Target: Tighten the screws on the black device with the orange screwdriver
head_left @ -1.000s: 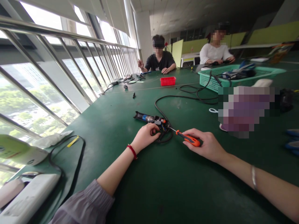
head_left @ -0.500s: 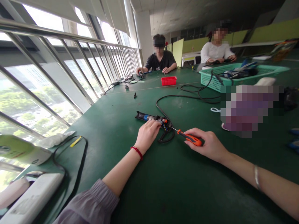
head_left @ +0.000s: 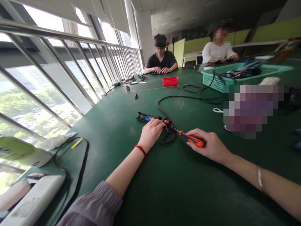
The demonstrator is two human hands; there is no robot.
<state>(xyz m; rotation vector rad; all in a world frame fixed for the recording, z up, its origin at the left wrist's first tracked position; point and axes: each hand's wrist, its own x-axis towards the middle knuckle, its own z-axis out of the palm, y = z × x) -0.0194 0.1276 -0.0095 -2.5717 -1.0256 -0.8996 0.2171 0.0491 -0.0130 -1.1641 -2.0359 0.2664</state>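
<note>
Orange-grip screwdriver [head_left: 191, 140] in right hand [head_left: 210, 145], slim tip at wired tube assy [head_left: 155, 119].

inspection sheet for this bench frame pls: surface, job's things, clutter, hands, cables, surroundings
Surface: green table, continuous, shared with others.
Job's things: opened black device with exposed wiring, lying flat; orange-handled screwdriver, tip at the device's wired end.
Clutter: red tray; teal basket holding gear; white unit at near left edge.
Hands: left hand rests on the device; right hand grips the screwdriver.
Cables: black cable runs from the device toward the basket; black loop near left.
Surroundings: slanted railing and windows left; two people seated at the far end.
</note>
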